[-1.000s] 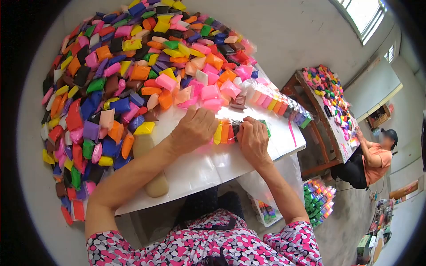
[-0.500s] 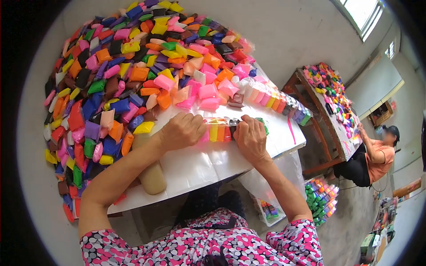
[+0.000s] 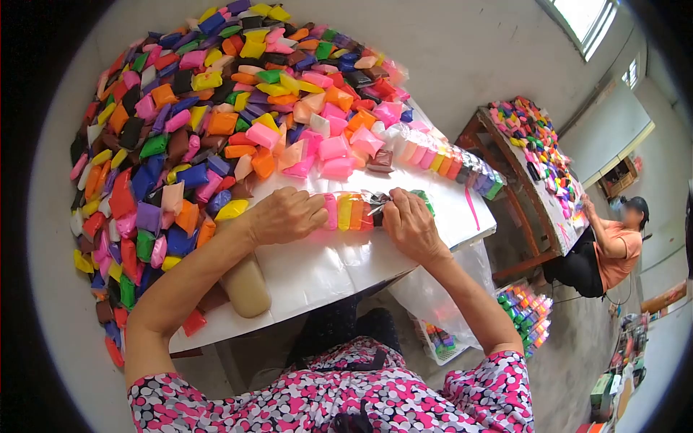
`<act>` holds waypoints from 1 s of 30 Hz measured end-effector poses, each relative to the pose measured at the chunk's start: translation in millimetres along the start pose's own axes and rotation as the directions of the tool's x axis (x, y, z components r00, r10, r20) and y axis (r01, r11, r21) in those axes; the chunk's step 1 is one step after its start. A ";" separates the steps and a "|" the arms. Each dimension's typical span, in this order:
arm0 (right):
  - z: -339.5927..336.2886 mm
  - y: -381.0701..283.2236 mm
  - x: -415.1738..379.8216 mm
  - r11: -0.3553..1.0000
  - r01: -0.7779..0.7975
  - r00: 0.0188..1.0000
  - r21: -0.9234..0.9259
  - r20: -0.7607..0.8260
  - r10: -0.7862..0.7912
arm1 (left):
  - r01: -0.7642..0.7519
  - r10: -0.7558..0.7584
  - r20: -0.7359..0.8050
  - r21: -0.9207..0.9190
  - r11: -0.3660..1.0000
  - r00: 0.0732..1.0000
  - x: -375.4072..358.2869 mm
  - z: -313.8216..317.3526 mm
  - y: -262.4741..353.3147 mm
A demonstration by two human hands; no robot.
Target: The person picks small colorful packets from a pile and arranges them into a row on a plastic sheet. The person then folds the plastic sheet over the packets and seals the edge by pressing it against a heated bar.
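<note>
Pinching a clear sleeve of coloured clay bars (image 3: pixel 354 211) between them, left hand (image 3: pixel 285 215) and right hand (image 3: pixel 410 225) press it onto the worktop (image 3: pixel 325 267).

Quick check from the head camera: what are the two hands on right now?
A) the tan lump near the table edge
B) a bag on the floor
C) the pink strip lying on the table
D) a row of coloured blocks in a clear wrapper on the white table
D: the left hand and right hand bracket the row of coloured blocks on the white table.
</note>
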State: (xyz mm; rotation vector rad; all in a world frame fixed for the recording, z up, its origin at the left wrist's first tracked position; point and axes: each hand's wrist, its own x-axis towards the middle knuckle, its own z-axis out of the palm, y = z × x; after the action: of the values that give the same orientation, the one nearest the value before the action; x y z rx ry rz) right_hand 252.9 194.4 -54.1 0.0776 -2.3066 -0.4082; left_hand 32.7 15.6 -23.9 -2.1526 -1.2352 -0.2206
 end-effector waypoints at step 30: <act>-61.6 41.3 6.5 0.807 -0.497 0.851 0.319 -0.003 0.525 | 0.247 -0.167 0.244 -0.350 0.903 0.955 61.3 26.0 23.8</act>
State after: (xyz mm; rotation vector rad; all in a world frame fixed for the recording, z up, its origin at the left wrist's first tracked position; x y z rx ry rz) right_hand 295.3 215.8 3.2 -0.3654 -2.1689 0.2328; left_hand 81.4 66.7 -28.0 -2.4145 -1.6615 -0.3564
